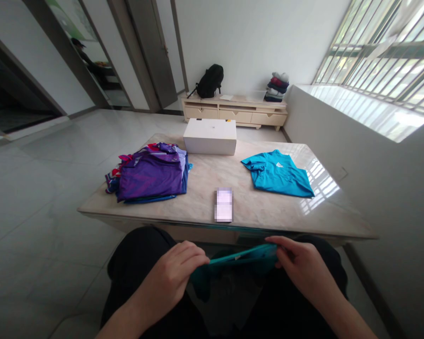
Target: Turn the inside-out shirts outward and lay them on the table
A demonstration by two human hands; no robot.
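Note:
My left hand (175, 273) and my right hand (300, 266) each pinch one end of a teal garment (238, 261), stretched between them over my lap, just below the table's near edge. Part of the cloth hangs down between my knees. On the marble table (205, 197) a folded teal shirt (277, 174) lies at the right. A pile of purple and blue clothes (150, 174) lies at the left.
A white box (210, 136) sits at the table's far side and a blurred small flat object (224, 205) near its front. Beyond stand a low cabinet (235, 110) with a black backpack (210, 81) and stacked clothes (277, 87). A white ledge (356, 136) under a barred window runs along the right.

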